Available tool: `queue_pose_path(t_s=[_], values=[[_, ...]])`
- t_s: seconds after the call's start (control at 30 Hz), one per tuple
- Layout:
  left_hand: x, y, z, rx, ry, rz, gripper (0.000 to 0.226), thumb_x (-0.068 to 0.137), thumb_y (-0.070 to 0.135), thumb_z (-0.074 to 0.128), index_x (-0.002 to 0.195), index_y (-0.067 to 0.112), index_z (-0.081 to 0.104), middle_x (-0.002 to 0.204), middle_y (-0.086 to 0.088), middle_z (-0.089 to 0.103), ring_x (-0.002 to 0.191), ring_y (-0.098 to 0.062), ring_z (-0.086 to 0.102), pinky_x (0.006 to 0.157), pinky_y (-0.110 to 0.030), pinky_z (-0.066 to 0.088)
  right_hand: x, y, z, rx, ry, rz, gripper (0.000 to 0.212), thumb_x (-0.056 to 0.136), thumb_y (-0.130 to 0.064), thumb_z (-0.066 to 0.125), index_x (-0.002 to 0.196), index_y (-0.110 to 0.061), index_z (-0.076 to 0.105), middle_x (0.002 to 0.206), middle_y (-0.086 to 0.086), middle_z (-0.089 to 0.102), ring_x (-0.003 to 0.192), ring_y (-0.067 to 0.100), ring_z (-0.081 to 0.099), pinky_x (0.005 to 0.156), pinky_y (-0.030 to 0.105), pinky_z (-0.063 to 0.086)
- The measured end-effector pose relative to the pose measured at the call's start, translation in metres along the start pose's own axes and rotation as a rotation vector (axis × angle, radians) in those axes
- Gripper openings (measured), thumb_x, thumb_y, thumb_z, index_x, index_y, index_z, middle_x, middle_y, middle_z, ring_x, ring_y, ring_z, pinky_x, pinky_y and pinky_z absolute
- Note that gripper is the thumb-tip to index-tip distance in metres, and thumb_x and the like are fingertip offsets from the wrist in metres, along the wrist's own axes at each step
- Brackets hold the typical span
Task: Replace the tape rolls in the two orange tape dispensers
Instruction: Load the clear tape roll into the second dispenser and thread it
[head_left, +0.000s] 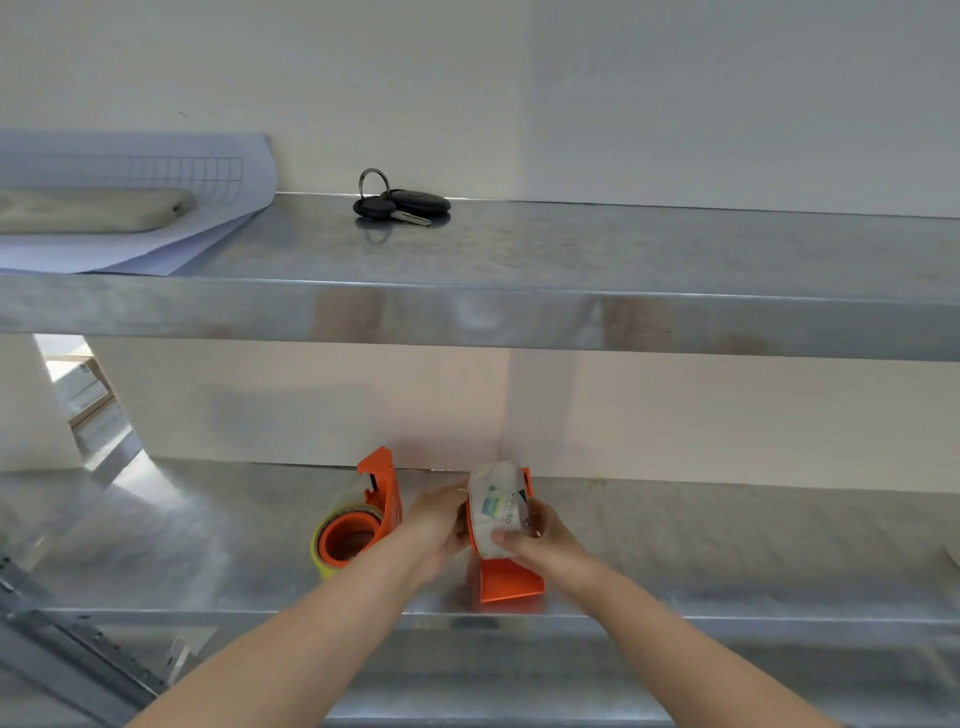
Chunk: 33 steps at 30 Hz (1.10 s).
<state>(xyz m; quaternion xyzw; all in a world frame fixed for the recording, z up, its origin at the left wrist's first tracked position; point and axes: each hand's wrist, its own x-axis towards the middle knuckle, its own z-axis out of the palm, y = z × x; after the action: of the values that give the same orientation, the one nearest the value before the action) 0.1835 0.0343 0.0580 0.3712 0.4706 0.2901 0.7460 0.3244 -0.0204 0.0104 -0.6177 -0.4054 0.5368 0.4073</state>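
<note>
two grey galvanized metal shelves fill the view against a white wall: the upper metal shelf (571, 317) runs across the middle, the lower metal shelf (182, 540) sits below and nearer. on the far left of the upper shelf lies a pale sheet of paper with a printed grid (130, 218), its far edge curling up the wall, with a flat grey oblong object (93, 210) resting on it. right of the paper, near the wall, sits a bunch of black car keys on a metal ring (402, 202). on the lower shelf, left of centre, an orange plastic tape dispenser (363, 512) lies with a yellowish tape roll (324, 551) around its orange hub. just to its right a second orange tape dispenser (511, 577) stands near the front edge, held between both hands. the left hand (436, 525) curls against its left side. the right hand (540, 540) closes its fingers around a white wrapped tape roll with a printed label (496, 512), pressed onto the top of that dispenser.
</note>
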Motion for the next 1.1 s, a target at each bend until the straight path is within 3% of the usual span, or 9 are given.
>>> queue_pose_path(t_s=[0.13, 0.2, 0.3, 0.47, 0.57, 0.63, 0.8, 0.93, 1.1], values=[[-0.008, -0.003, -0.005, -0.047, -0.042, -0.019, 0.029, 0.096, 0.006, 0.033, 0.104, 0.006, 0.061, 0.099, -0.018, 0.067, 0.090, -0.029, 0.064, 0.079, -0.037, 0.051, -0.003, 0.002, 0.002, 0.031, -0.105, 0.078, 0.082, 0.053, -0.042, 0.078, 0.126, -0.024, 0.046, 0.126, 0.000, 0.062, 0.113, 0.016, 0.061, 0.090, 0.028, 0.051], [-0.008, -0.006, -0.008, -0.051, -0.058, -0.026, 0.034, 0.096, 0.011, 0.030, 0.115, 0.001, 0.057, 0.109, -0.022, 0.065, 0.097, -0.031, 0.063, 0.077, -0.038, 0.053, -0.005, 0.001, 0.004, 0.019, -0.122, 0.085, 0.070, 0.062, -0.038, 0.074, 0.125, -0.025, 0.047, 0.125, 0.000, 0.062, 0.113, 0.015, 0.061, 0.086, 0.023, 0.050], [-0.009, -0.012, -0.012, -0.040, -0.103, -0.015, 0.038, 0.090, 0.011, 0.026, 0.108, -0.001, 0.057, 0.105, -0.023, 0.066, 0.095, -0.032, 0.062, 0.075, -0.036, 0.050, -0.007, 0.002, 0.007, 0.021, -0.143, 0.084, 0.048, 0.079, -0.025, 0.068, 0.123, -0.023, 0.049, 0.117, -0.003, 0.063, 0.108, 0.013, 0.061, 0.085, 0.020, 0.049], [-0.012, -0.026, -0.018, 0.284, -0.186, 0.110, 0.046, 0.073, 0.022, 0.063, 0.117, 0.009, 0.062, 0.113, -0.012, 0.070, 0.109, -0.025, 0.065, 0.102, -0.045, 0.047, -0.018, -0.004, 0.010, -0.196, -0.082, -0.026, 0.066, 0.071, -0.027, 0.072, 0.131, -0.020, 0.044, 0.127, -0.001, 0.059, 0.114, 0.014, 0.058, 0.092, 0.022, 0.049], [-0.014, -0.030, -0.015, 0.350, -0.126, 0.134, 0.032, 0.081, 0.024, 0.068, 0.111, 0.016, 0.062, 0.116, -0.007, 0.070, 0.109, -0.020, 0.065, 0.103, -0.041, 0.047, -0.023, -0.012, 0.006, -0.448, 0.049, -0.209, 0.093, 0.066, -0.025, 0.068, 0.145, -0.027, 0.020, 0.138, -0.011, 0.023, 0.133, 0.008, 0.023, 0.113, 0.030, 0.029], [-0.016, -0.030, -0.013, 0.389, -0.118, 0.158, 0.024, 0.085, 0.019, 0.064, 0.108, 0.021, 0.058, 0.119, -0.003, 0.066, 0.108, -0.014, 0.062, 0.097, -0.030, 0.046, -0.025, -0.017, 0.002, -0.614, 0.056, -0.368, 0.085, 0.072, -0.023, 0.063, 0.146, -0.031, 0.021, 0.143, -0.011, 0.019, 0.138, 0.005, 0.012, 0.114, 0.024, 0.017], [-0.023, -0.030, -0.014, 0.412, -0.136, 0.157, 0.042, 0.076, 0.016, 0.062, 0.116, 0.016, 0.053, 0.117, -0.003, 0.064, 0.106, -0.013, 0.058, 0.082, -0.022, 0.042, -0.023, -0.017, -0.004, -0.828, 0.090, -0.589, 0.055, 0.077, -0.045, 0.059, 0.127, -0.022, 0.058, 0.135, -0.004, 0.051, 0.128, 0.009, 0.044, 0.100, 0.000, 0.020], [-0.023, -0.036, -0.019, 0.415, -0.193, 0.133, 0.050, 0.064, 0.021, 0.061, 0.114, 0.022, 0.053, 0.119, -0.002, 0.064, 0.113, -0.011, 0.056, 0.093, -0.026, 0.042, -0.025, -0.008, -0.001, -0.770, 0.172, -0.678, 0.034, 0.075, -0.039, 0.058, 0.100, -0.021, 0.072, 0.119, -0.002, 0.067, 0.114, 0.005, 0.053, 0.092, 0.013, 0.042], [-0.023, -0.040, -0.018, 0.484, -0.164, 0.184, 0.053, 0.074, 0.013, 0.071, 0.122, 0.014, 0.047, 0.110, 0.005, 0.064, 0.101, -0.003, 0.060, 0.083, -0.018, 0.048, -0.020, -0.009, 0.004, -0.799, 0.179, -0.701, 0.015, 0.081, -0.024, 0.059, 0.079, -0.015, 0.071, 0.109, -0.002, 0.072, 0.102, 0.005, 0.062, 0.080, 0.024, 0.051]])
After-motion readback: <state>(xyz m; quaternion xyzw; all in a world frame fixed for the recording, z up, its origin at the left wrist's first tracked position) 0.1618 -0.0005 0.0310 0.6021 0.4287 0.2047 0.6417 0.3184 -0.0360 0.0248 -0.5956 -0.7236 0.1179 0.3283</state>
